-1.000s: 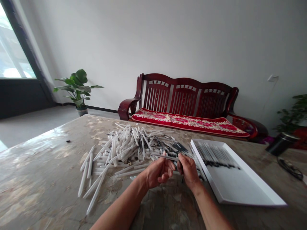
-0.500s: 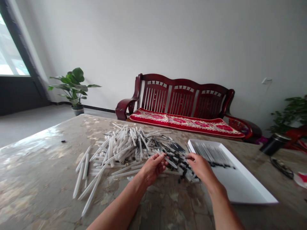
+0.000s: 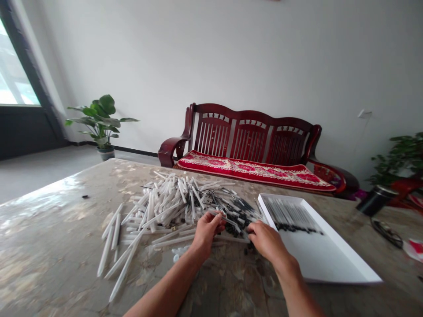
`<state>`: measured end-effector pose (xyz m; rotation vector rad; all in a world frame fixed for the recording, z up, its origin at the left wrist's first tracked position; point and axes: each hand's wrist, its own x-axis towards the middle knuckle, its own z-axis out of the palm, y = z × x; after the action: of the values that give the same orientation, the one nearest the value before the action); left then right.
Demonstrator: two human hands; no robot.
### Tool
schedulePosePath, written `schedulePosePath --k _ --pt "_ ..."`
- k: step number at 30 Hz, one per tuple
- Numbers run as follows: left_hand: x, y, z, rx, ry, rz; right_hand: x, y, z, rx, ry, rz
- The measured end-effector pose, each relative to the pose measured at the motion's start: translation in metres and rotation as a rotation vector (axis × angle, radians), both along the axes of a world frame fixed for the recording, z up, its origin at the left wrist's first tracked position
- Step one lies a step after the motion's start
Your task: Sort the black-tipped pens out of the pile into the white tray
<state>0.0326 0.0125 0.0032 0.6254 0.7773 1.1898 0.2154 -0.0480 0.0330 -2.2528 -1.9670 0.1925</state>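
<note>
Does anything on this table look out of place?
The heap of white pen-like tubes looks spilled: they lie jumbled and crossed, unlike the neat rows in the white tray. A small dark bit sits alone on the table.

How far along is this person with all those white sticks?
Done: thin black-tipped rods lie side by side in the white tray. In hand: the left hand pinches one rod, while the right hand touches the black-tipped heap. Left: a large loose pile of white tubes.
</note>
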Motion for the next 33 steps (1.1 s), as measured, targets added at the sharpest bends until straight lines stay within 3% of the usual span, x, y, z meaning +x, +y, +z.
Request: schedulePosePath --k 11,17,25,30,33 --pt "0.002 -0.001 0.001 0.03 0.014 0.025 -0.002 0.002 -0.004 0.047 0.157 0.033" --pt "0.002 0.001 0.0 0.011 -0.021 0.04 0.002 0.01 -0.008 0.222 0.283 0.106" --pt "0.001 0.003 -0.002 -0.006 -0.079 0.057 -0.011 0.011 -0.003 0.401 0.284 0.08" --pt "0.001 0.002 -0.002 -0.001 -0.105 0.063 -0.017 0.006 0.002 0.382 0.171 0.062" --pt "0.001 0.001 -0.002 0.005 -0.096 0.059 -0.021 0.006 0.003 0.386 0.214 0.08"
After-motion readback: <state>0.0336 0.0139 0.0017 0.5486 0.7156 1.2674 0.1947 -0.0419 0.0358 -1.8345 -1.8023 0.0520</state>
